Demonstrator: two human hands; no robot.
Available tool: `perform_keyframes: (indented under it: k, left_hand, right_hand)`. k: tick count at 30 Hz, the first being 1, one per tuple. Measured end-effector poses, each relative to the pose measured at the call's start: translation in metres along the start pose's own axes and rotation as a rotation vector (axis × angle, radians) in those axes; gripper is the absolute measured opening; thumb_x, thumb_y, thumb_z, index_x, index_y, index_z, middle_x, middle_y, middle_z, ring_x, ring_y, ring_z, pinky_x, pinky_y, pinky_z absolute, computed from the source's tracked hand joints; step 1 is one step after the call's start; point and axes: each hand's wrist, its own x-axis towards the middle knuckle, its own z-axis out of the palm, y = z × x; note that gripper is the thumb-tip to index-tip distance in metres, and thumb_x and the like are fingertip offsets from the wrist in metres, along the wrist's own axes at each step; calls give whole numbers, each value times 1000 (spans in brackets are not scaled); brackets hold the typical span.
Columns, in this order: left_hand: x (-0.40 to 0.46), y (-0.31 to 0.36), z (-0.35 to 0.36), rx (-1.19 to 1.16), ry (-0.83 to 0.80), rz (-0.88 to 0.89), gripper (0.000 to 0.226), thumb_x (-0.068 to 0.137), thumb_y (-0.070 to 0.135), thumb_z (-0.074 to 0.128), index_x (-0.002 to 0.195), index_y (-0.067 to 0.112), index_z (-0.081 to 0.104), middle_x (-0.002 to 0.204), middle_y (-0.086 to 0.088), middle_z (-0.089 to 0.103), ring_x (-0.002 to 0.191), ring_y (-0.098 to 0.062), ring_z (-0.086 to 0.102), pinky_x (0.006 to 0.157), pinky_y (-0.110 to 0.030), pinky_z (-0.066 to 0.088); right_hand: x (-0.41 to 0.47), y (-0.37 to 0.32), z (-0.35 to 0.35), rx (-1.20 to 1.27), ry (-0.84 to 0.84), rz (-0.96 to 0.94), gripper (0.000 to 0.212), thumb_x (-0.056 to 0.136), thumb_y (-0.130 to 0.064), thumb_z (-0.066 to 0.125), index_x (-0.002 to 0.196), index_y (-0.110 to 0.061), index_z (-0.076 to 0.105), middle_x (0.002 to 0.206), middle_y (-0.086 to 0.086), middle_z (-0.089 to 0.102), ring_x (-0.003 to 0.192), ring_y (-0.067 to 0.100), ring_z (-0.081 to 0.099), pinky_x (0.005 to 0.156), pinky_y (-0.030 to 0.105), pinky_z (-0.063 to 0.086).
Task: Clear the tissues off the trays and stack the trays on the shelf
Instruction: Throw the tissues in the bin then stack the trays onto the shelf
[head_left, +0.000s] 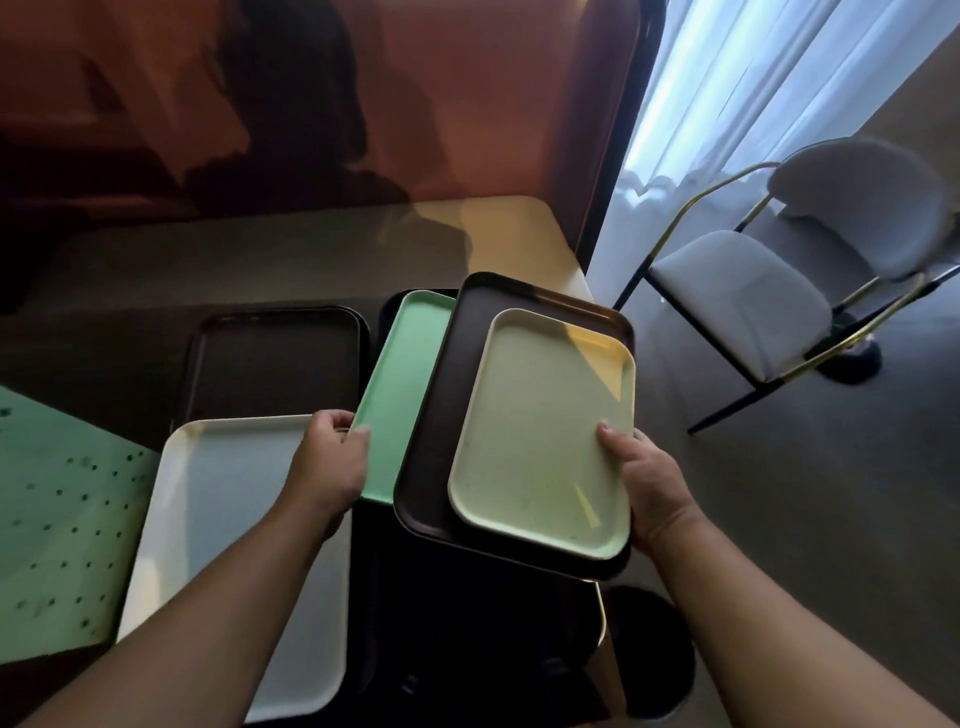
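Observation:
A cream tray (540, 426) lies on top of a dark brown tray (441, 405), and my right hand (647, 483) grips both at their right edge, thumb on the cream one. My left hand (332, 457) grips the near left corner of a mint green tray (400, 384) that lies partly under the brown one. A white tray (223, 519) rests on the table at the left, under my left forearm. Behind it sits another dark tray (275, 364). No tissues show on any tray.
The table (208, 270) runs back to a reddish wall panel. A green dotted sheet (57, 519) lies at the far left. A grey chair with gold legs (769, 291) stands on the right by a curtained window. A dark surface (467, 623) lies below the held trays.

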Motion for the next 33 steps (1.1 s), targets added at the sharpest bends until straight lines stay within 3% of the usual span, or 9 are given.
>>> perform_keyframes:
  k: [4, 10, 13, 16, 18, 20, 25, 28, 33]
  left_hand:
    - [-29, 2, -6, -170, -20, 93, 12, 103, 15, 53, 114, 12, 57, 101, -13, 71, 81, -24, 69, 82, -44, 58]
    - [-78, 10, -14, -425, -102, 155, 18, 105, 17, 49, 114, 17, 65, 90, -1, 80, 79, -14, 76, 66, -25, 61]
    - [-104, 10, -14, -457, -142, 162, 29, 105, 27, 48, 122, 10, 64, 101, -7, 79, 96, -25, 75, 80, -36, 60]
    - [-125, 7, -20, -605, -332, 10, 61, 104, 51, 34, 126, 5, 67, 123, -20, 71, 120, -33, 65, 105, -46, 46]
    - [-138, 6, -32, -743, -488, -89, 71, 103, 56, 26, 132, 3, 64, 133, -22, 65, 129, -31, 60, 111, -44, 39]
    - [-146, 2, -46, -681, -560, -79, 70, 103, 57, 24, 134, 8, 64, 137, -20, 63, 131, -30, 58, 112, -44, 37]
    - [-155, -13, -72, -482, -470, -135, 52, 91, 40, 66, 133, 10, 60, 122, -14, 73, 114, -31, 70, 105, -48, 49]
    - [-157, -22, -81, -503, -373, -117, 38, 92, 17, 67, 128, 8, 59, 113, -14, 76, 106, -30, 73, 94, -42, 55]
    - [-150, -40, -114, -504, -326, -49, 59, 75, 21, 84, 127, 7, 61, 114, -16, 76, 107, -33, 72, 93, -42, 55]
  right_hand:
    - [-7, -10, 0, -7, -43, 4, 22, 101, -15, 59, 119, -3, 61, 116, 28, 73, 108, 51, 68, 93, 66, 54]
    - [-26, -21, -10, -15, -175, -1, 23, 103, -20, 55, 123, -8, 59, 116, 23, 74, 108, 46, 70, 91, 62, 56]
    - [-36, -25, -11, -49, -256, -4, 28, 105, -22, 52, 129, -10, 59, 120, 22, 74, 111, 45, 70, 94, 61, 56]
    - [-47, -24, -6, -85, -318, -12, 28, 106, -22, 49, 128, -12, 61, 118, 22, 75, 102, 42, 74, 79, 52, 62]
    - [-53, -17, -1, -111, -341, -13, 27, 106, -23, 48, 128, -13, 62, 116, 21, 76, 98, 40, 75, 73, 49, 63]
    - [-59, -7, 5, -135, -362, -16, 27, 105, -23, 49, 129, -15, 61, 119, 21, 74, 105, 43, 72, 81, 55, 61]
    - [-76, 15, 26, -220, -389, -51, 30, 105, -16, 50, 134, -16, 58, 122, 23, 72, 111, 48, 68, 96, 65, 54]
    - [-83, 27, 42, -248, -375, -90, 31, 103, -16, 54, 133, -14, 58, 122, 23, 72, 111, 47, 69, 95, 66, 54]
    - [-102, 44, 70, -270, -360, -24, 29, 99, -18, 61, 124, -3, 63, 114, 26, 74, 108, 48, 69, 95, 65, 54]
